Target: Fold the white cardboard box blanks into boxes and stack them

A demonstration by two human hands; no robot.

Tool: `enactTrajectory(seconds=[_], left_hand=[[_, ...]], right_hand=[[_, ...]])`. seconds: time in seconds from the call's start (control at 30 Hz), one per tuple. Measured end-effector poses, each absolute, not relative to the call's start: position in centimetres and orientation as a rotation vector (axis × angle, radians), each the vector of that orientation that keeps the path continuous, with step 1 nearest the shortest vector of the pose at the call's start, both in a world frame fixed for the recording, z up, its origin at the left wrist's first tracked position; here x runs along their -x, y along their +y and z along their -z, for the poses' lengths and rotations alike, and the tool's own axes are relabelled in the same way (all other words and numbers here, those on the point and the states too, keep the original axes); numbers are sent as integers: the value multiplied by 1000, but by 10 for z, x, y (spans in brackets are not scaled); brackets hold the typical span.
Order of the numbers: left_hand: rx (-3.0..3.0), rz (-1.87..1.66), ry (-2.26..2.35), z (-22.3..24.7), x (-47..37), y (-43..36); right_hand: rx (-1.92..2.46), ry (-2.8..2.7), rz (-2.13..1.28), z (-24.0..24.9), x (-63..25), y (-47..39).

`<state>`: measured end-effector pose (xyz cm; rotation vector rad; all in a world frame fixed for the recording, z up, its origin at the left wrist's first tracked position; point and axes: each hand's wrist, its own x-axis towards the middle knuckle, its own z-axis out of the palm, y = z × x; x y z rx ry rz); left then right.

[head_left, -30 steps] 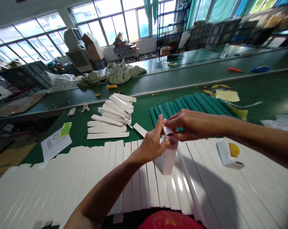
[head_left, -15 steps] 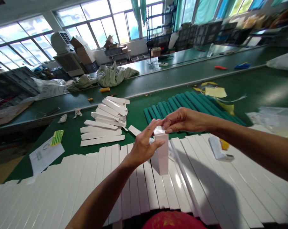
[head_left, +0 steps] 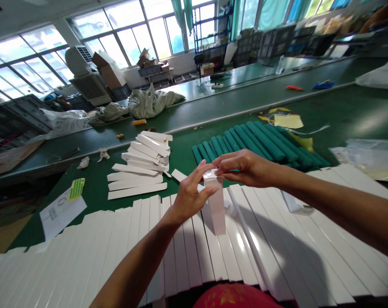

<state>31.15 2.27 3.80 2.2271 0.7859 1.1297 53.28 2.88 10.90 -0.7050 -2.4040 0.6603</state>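
A narrow white carton (head_left: 216, 209) stands upright over the row of long white boxes (head_left: 123, 256). My left hand (head_left: 194, 190) is closed round the carton's upper left side, thumb across the front face. At its top, my right hand (head_left: 237, 167) has its fingers bent together against the end flap, gripping or pressing the right edge. What lies inside the carton is hidden. Behind my right hand lie several green ribbed tubes (head_left: 245, 137) side by side. Flattened white cartons (head_left: 139, 164) are heaped to the left of my hands.
A white paper sheet (head_left: 62, 214) and a green-yellow perforated pad (head_left: 76, 188) lie at the left. Yellow paper (head_left: 288, 121) and clear plastic bags (head_left: 370, 158) rest at the right. Crumpled grey-green sacks (head_left: 152, 102) lie on the bench behind.
My right hand has shifted slightly left and down at the carton's top, with its fingers more bent. My left hand keeps its hold. The camera view has moved slightly.
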Motion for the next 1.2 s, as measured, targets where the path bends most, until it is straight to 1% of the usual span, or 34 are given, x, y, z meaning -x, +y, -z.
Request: enactTrajectory(seconds=[0.27, 0.5, 0.6, 0.97, 1.2], left_hand=[[-2361, -1092, 773, -41, -309, 27], [-2287, -1152, 719, -36, -304, 27], [-2305, -1162, 727, -37, -303, 30], [-2312, -1189, 709, -36, -303, 35], [-2313, -1241, 671, -34, -303, 33]], right_hand=[[647, -2527, -391, -114, -527, 30], [603, -2257, -439, -88, -528, 17], [596, -2192, -403, -79, -527, 13], [572, -2300, 65, -68, -522, 13], [635, -2246, 62, -66, -512, 9]])
